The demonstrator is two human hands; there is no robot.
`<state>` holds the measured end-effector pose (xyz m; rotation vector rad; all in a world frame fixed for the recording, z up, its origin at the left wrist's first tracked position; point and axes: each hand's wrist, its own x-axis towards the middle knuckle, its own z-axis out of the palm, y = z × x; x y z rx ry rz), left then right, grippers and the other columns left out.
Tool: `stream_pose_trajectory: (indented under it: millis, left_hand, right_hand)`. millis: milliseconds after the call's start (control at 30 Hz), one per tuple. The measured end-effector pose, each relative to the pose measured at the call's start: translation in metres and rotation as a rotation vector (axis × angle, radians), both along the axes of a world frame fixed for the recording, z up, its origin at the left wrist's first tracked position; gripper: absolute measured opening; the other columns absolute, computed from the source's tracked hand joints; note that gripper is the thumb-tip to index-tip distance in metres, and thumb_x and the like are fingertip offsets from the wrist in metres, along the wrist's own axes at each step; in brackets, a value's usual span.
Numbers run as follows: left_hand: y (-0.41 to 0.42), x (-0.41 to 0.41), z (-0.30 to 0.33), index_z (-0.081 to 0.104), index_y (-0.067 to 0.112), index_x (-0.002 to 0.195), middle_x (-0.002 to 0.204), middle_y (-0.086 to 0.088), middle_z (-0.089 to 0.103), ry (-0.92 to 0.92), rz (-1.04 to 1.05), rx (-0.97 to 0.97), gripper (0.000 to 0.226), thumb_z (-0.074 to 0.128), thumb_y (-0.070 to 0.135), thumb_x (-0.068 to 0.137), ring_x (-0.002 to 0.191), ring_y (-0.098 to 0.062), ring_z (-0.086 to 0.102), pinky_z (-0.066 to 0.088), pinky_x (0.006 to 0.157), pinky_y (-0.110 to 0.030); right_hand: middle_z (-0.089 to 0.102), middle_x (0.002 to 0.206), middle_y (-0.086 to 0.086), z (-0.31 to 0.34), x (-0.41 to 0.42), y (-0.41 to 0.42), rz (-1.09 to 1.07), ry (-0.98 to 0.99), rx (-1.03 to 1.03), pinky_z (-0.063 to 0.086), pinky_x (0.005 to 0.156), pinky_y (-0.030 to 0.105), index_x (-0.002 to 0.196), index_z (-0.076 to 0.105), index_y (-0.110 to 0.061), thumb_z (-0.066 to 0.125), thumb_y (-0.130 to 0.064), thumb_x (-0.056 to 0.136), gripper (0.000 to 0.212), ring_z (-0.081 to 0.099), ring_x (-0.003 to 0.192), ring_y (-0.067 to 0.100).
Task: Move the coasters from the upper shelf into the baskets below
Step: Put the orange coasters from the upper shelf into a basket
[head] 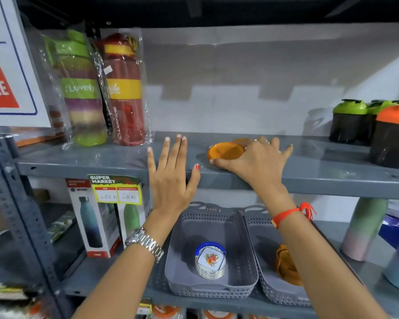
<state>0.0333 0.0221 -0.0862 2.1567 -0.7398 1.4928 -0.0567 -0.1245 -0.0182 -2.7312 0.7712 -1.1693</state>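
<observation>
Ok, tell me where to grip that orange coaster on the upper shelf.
Grip the orange coaster by its raised rim, coming from the front right as the right hand does: it lies flat and shallow on the upper shelf, so only the rim offers purchase.

On the upper shelf (309,173), wrapped bottles (101,88) stand at the far left against the back, with a poster (7,65) further left. Lidded containers (378,125) stand at the far right. Between them, near the front edge, a coaster (226,151) lies on the shelf, with the right hand (258,157) on its right side, touching it, and another coaster just behind. The left hand (171,178) is spread in front of the shelf edge, left of the coaster. On the lower shelf (106,272), two baskets (207,229) sit side by side: coasters (211,261) lie in the left one, more in the right. Boxed bottles (92,222) stand to their left, tumblers (364,226) to their right.
</observation>
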Motion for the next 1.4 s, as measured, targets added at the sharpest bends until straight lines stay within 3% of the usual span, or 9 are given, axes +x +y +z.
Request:
stream_pose_trajectory:
  millis: [400,567,733,867,967,1067,1200,1333,1400]
  left_hand:
    - [0.001,0.0,-0.002,0.041,0.006,0.143,0.148,-0.007,0.043,-0.008,-0.01,-0.002,0.059,0.032,0.041,0.098,0.14,-0.026,0.033,0.012,0.117,-0.051]
    - [0.0,-0.002,0.0,0.039,0.005,0.144,0.147,-0.009,0.044,0.024,0.01,-0.013,0.062,0.031,0.042,0.095,0.138,-0.028,0.036,0.01,0.116,-0.049]
    - [-0.002,-0.001,-0.002,0.04,0.005,0.144,0.147,-0.009,0.044,0.003,0.027,-0.008,0.062,0.03,0.043,0.096,0.138,-0.028,0.037,0.014,0.116,-0.05]
    - [-0.001,0.001,-0.002,0.041,0.005,0.143,0.147,-0.009,0.044,-0.023,0.015,-0.02,0.061,0.029,0.044,0.098,0.138,-0.029,0.036,0.012,0.116,-0.05]
    - [-0.004,0.002,-0.006,0.042,0.004,0.143,0.145,-0.01,0.046,-0.052,0.035,-0.032,0.06,0.029,0.042,0.098,0.136,-0.03,0.038,0.012,0.116,-0.05]
    - [-0.007,0.005,-0.007,0.042,0.006,0.143,0.144,-0.008,0.047,-0.062,0.027,-0.087,0.059,0.031,0.041,0.097,0.136,-0.029,0.039,0.01,0.117,-0.048]
    - [-0.007,0.013,-0.012,0.042,0.008,0.143,0.144,-0.007,0.047,-0.152,0.004,-0.082,0.06,0.028,0.044,0.097,0.136,-0.026,0.039,0.005,0.118,-0.041]
    - [-0.002,0.023,-0.016,0.038,0.01,0.145,0.147,-0.005,0.045,-0.27,-0.012,-0.001,0.058,0.026,0.041,0.097,0.139,-0.023,0.034,0.001,0.12,-0.036]
    - [0.0,0.026,-0.017,0.036,0.012,0.147,0.148,-0.004,0.042,-0.301,-0.009,0.015,0.058,0.026,0.041,0.098,0.14,-0.022,0.032,0.002,0.12,-0.035]
  right_hand:
    - [0.068,0.102,0.003,0.004,-0.059,0.027,-0.009,-0.662,-0.216,0.032,0.105,0.06,0.109,0.069,-0.021,0.056,-0.089,0.05,0.091,0.059,0.101,0.032]
    - [0.068,0.102,0.006,0.005,-0.08,0.033,0.03,-0.774,-0.192,0.037,0.098,0.059,0.109,0.07,-0.018,0.06,-0.086,0.051,0.09,0.058,0.097,0.032]
    - [0.065,0.104,0.003,-0.001,-0.086,0.035,0.127,-0.704,-0.047,0.043,0.09,0.049,0.11,0.069,-0.019,0.058,-0.084,0.052,0.088,0.054,0.099,0.029]
    - [0.059,0.103,-0.008,-0.02,-0.096,0.027,0.385,-0.653,0.318,0.047,0.081,0.03,0.106,0.066,-0.033,0.065,-0.075,0.047,0.072,0.053,0.102,0.016]
    - [0.06,0.093,-0.016,-0.046,-0.107,0.012,0.523,-0.628,0.58,0.052,0.076,0.032,0.09,0.064,-0.047,0.073,-0.066,0.044,0.051,0.059,0.089,0.011]
    - [0.064,0.096,-0.012,-0.083,-0.119,-0.009,0.529,-0.527,0.662,0.053,0.072,0.031,0.088,0.066,-0.047,0.076,-0.065,0.042,0.05,0.062,0.085,0.013]
    - [0.07,0.095,-0.007,-0.139,-0.12,-0.046,0.356,-0.336,0.737,0.048,0.075,0.026,0.08,0.066,-0.046,0.074,-0.071,0.042,0.046,0.064,0.088,0.009]
    - [0.057,0.062,0.0,-0.185,-0.099,-0.092,0.048,-0.13,0.627,0.041,0.06,0.031,0.055,0.049,-0.028,0.067,-0.075,0.049,0.051,0.056,0.069,0.022]
    - [0.061,0.069,0.007,-0.204,-0.087,-0.113,-0.104,0.015,0.56,0.045,0.07,0.038,0.06,0.055,-0.019,0.063,-0.078,0.052,0.059,0.059,0.085,0.031]
